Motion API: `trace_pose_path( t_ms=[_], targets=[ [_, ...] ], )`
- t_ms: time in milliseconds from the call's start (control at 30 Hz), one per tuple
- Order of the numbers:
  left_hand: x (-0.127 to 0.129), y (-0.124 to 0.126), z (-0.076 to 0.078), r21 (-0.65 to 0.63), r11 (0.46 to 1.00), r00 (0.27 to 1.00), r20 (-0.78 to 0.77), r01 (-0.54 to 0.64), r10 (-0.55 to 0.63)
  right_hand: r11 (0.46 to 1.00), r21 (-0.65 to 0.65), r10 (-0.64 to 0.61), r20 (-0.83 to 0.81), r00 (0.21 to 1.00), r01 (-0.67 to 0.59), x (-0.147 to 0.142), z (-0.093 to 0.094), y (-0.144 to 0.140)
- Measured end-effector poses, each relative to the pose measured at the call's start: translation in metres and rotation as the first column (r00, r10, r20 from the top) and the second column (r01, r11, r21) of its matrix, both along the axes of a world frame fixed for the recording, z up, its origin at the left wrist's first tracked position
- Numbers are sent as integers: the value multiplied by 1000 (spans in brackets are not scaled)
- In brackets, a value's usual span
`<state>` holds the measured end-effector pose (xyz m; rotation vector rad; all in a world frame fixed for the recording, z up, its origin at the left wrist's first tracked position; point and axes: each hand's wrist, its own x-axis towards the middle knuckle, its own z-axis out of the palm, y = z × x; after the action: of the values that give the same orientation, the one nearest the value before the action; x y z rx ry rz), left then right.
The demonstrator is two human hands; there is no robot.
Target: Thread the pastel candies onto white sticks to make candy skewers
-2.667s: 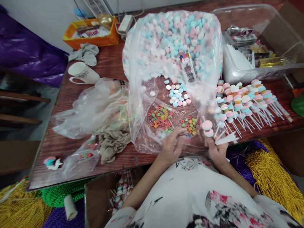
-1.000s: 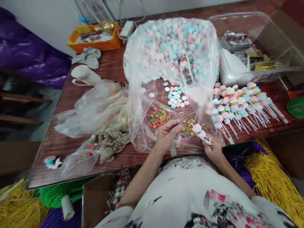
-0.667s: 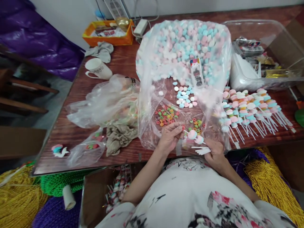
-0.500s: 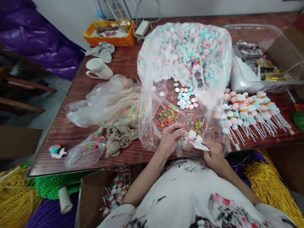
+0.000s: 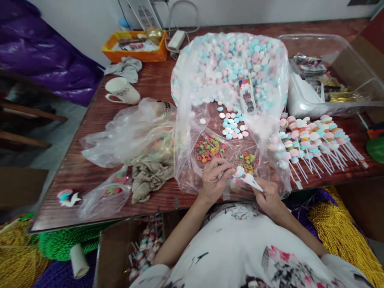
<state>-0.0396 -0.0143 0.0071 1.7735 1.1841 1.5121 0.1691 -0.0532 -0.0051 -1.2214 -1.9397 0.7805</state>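
Observation:
My right hand (image 5: 269, 195) grips a bunch of white sticks; one stick carries pastel sweets (image 5: 240, 172) at its tip. My left hand (image 5: 214, 179) pinches a small red ring sweet at that tip. Both hands rest over a clear plastic sheet (image 5: 192, 168) at the table's near edge. Small coloured ring sweets (image 5: 210, 146) lie on the sheet just beyond my fingers. Loose pink, blue and white disc sweets (image 5: 232, 127) lie further back.
A big clear bag of pastel sweets (image 5: 231, 68) stands behind. Finished sweet sticks (image 5: 312, 140) lie in rows at the right. A clear box (image 5: 330, 84), a white mug (image 5: 121, 91), an orange tray (image 5: 132, 46), crumpled bags (image 5: 129, 134) and a cloth (image 5: 148, 180) surround them.
My right hand swung the stick with the sweets from pointing up to pointing left toward my left hand. My left hand picked among the ring sweets and now meets the stick's tip.

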Motion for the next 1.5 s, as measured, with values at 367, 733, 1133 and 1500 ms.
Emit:
trace_pose_path(
  t_ms=[367,733,1133,1500],
  targets=[
    [19,-3,4,-306,948,875,479,91,71,936,-336,-32,-375,926,-103,-3,-5,-6],
    [35,-7,15,-510,714,549,809,479,209,975,-209,6,-318,948,-76,-12,-2,-8],
    [17,5,14,-471,781,668,738,410,94,998,39,-41,-289,956,55,2,2,11],
    [-28,113,10,-245,967,941,-339,-76,-12,936,-197,-348,-388,853,292,24,-39,8]
  ],
)
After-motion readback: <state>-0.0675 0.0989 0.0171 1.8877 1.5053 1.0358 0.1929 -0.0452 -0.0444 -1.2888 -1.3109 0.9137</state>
